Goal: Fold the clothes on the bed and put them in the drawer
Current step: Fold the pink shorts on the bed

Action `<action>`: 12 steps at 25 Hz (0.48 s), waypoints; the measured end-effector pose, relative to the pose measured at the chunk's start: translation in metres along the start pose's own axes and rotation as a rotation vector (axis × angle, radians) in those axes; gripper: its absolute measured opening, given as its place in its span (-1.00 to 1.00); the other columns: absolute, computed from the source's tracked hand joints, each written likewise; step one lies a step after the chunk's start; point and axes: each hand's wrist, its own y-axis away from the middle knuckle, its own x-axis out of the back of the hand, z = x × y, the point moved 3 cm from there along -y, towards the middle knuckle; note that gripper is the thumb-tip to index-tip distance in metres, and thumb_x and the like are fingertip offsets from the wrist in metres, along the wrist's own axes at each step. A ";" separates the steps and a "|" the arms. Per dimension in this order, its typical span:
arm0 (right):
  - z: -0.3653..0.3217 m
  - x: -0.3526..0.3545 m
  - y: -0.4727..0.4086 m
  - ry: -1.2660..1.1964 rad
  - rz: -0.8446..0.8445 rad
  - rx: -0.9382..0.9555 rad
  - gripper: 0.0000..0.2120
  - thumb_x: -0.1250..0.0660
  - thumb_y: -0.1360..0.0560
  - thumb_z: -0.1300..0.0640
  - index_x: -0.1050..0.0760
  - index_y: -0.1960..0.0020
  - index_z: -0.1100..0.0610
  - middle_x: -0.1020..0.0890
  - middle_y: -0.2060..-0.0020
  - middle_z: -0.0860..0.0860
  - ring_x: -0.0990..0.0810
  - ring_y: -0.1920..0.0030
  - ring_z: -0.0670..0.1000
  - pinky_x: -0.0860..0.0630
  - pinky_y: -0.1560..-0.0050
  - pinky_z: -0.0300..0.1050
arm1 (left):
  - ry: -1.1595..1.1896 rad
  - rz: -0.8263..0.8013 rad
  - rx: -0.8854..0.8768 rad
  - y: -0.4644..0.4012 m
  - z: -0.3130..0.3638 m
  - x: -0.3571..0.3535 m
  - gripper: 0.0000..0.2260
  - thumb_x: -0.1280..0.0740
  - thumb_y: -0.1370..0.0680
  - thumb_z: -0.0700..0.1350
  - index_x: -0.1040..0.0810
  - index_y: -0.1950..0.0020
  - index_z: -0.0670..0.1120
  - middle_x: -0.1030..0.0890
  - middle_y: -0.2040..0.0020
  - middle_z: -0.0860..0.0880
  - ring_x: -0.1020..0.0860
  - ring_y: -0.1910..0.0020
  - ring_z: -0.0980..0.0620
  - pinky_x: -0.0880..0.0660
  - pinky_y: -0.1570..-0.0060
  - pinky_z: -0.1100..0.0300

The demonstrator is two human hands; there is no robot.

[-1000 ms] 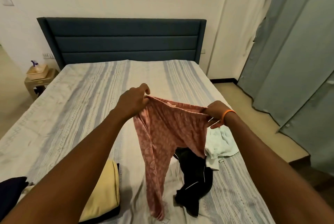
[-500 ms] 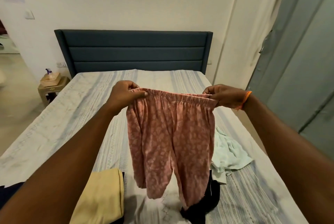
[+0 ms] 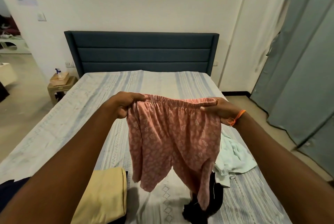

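Observation:
Pink patterned pants (image 3: 173,137) hang in the air over the bed (image 3: 94,97), stretched wide at the elastic waistband. My left hand (image 3: 124,104) grips the waistband's left end and my right hand (image 3: 218,110), with an orange thread at the wrist, grips its right end. Both legs dangle down toward the bedsheet. A folded yellow garment (image 3: 104,196) lies on the bed at the lower left. A crumpled black garment (image 3: 204,207) lies below the pants, and a pale mint one (image 3: 233,158) sits to their right. No drawer is in view.
A dark blue headboard (image 3: 142,52) stands against the far wall. A small bedside table (image 3: 60,88) with a box and spray bottle sits left of the bed. Grey-green curtains (image 3: 303,72) hang on the right. A dark item (image 3: 10,187) lies at the bed's lower left edge.
I have raised the pants and pulled the waistband out wide and level between my hands. The legs now hang straighter, clear of the bed.

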 end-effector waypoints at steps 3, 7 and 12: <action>0.004 0.004 -0.007 -0.013 0.135 0.011 -0.51 -0.41 -0.43 -0.04 -0.56 -0.16 0.33 -0.65 -0.07 0.25 -0.61 -0.13 0.25 -0.55 -0.21 0.11 | -0.078 0.046 -0.027 0.002 0.002 0.003 -0.67 -0.51 -0.44 -0.11 -0.61 -0.10 -0.28 -0.68 -0.04 -0.20 -0.65 -0.03 -0.18 -0.59 -0.09 -0.06; 0.016 0.010 -0.022 -0.070 0.297 -0.172 -0.62 -0.35 -0.54 -0.07 -0.62 -0.04 0.27 -0.69 0.04 0.21 -0.66 0.03 0.17 -0.58 -0.14 0.08 | -0.095 0.031 0.028 0.003 0.000 0.001 -0.50 -0.59 -0.29 -0.01 -0.62 -0.09 -0.27 -0.69 -0.02 -0.20 -0.66 -0.06 -0.20 -0.56 -0.15 -0.12; 0.014 -0.043 -0.038 -0.232 0.488 -0.190 -0.61 -0.30 -0.58 -0.08 -0.53 0.21 0.23 -0.48 0.50 0.08 -0.44 0.54 0.01 -0.43 0.45 -0.22 | 0.066 0.123 -0.103 0.007 -0.009 -0.063 -0.78 -0.43 -0.52 -0.23 -0.56 -0.03 -0.37 -0.60 0.12 -0.25 -0.60 0.12 -0.14 -0.55 -0.06 -0.16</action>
